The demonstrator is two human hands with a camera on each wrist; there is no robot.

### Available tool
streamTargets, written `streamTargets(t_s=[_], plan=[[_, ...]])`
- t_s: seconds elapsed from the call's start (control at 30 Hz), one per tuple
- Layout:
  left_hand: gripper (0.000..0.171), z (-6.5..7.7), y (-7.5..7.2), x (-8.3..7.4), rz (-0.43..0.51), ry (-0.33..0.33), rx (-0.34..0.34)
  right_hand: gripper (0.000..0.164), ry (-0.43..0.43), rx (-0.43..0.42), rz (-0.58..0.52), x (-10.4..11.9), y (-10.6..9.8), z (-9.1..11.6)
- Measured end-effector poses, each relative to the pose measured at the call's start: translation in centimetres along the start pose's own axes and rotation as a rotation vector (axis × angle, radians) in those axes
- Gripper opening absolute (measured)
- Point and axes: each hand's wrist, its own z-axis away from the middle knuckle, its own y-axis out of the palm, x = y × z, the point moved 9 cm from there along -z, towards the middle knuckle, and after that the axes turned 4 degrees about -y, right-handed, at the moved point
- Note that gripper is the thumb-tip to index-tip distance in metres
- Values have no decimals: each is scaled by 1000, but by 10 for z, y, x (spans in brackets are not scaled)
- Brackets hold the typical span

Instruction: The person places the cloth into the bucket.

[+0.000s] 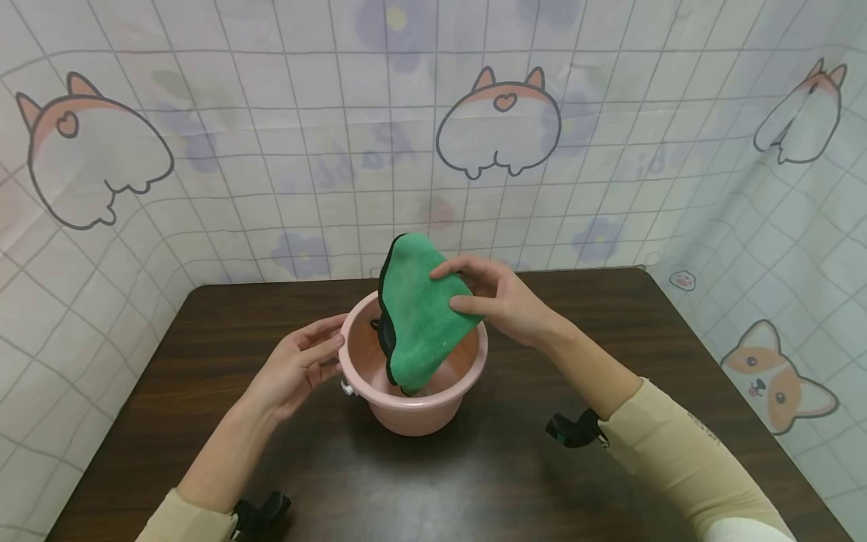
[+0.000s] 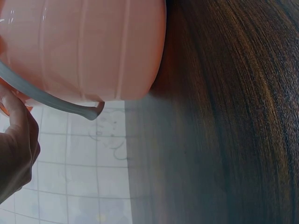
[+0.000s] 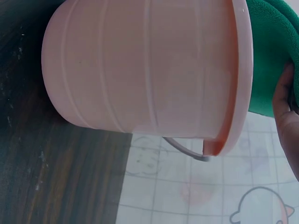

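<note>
A pink bucket (image 1: pixel 413 414) stands upright on the dark wooden table, its open top facing up. My left hand (image 1: pixel 298 365) holds the left side of its rim, thumb and fingers close together there. In the left wrist view, that hand (image 2: pixel 18 144) is beside the bucket's grey handle (image 2: pixel 51 100). My right hand (image 1: pixel 508 301) pinches a green plush cloth (image 1: pixel 427 316) with black edging between thumb and fingers. The cloth slants down over the opening, its lower end inside the bucket. A black part with a small loop (image 1: pixel 375 324) shows at the cloth's left edge.
The dark wood-grain table (image 1: pixel 433 482) ends at a white checked wall covering (image 1: pixel 379 188) with cartoon dogs, which also runs along both sides. Black wrist mounts (image 1: pixel 574 430) hang below both forearms. The bucket's handle hangs down on the far side.
</note>
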Motion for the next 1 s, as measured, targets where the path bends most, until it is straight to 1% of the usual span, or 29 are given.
streamTargets(t_s=[0.33,0.67,0.83,1.0], plan=[[54,-2,0,-1,16,14,18,33,39,-17,2,-7,-1,2],[53,-2,2,0,17,19,20,33,52,-25,22,-17,-3,3],[53,-2,2,1,23,20,24,34,70,-40,60,-21,-6,5],[53,-2,1,0,29,24,21,35,90,-40,134,-25,-10,5]])
